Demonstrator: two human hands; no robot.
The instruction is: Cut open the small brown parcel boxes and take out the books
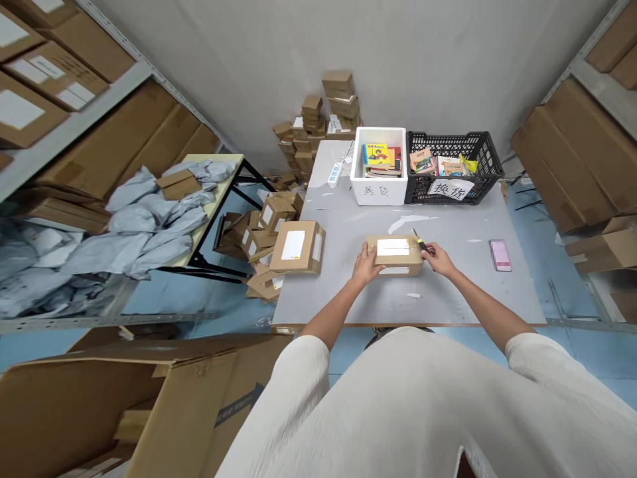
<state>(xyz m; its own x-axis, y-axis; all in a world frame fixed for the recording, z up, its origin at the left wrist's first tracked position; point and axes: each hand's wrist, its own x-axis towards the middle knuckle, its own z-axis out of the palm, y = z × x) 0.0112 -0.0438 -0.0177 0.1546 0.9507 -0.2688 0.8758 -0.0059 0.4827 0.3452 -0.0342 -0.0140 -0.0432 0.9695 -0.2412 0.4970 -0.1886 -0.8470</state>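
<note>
A small cardboard box (pixel 394 255) with a white label on top lies on the grey table (pixel 348 299) in front of me. Against its left end rests my left hand (pixel 367 265), holding the box steady with the fingers over the edge. My right hand (pixel 438 258), at the box's right end, is closed around a utility knife (pixel 423 246) with a black and yellow handle. The knife's blade points up and left, over the box's right edge; whether it touches the cardboard I cannot tell.
Left of my hands stands another labelled box (pixel 297 247). Behind are a white foam bin (pixel 378 192) and a black crate (pixel 454 162), both holding books. A phone (pixel 500 255) lies at right, a power strip (pixel 335 174) at back left. A large open carton (pixel 199 405) stands lower left.
</note>
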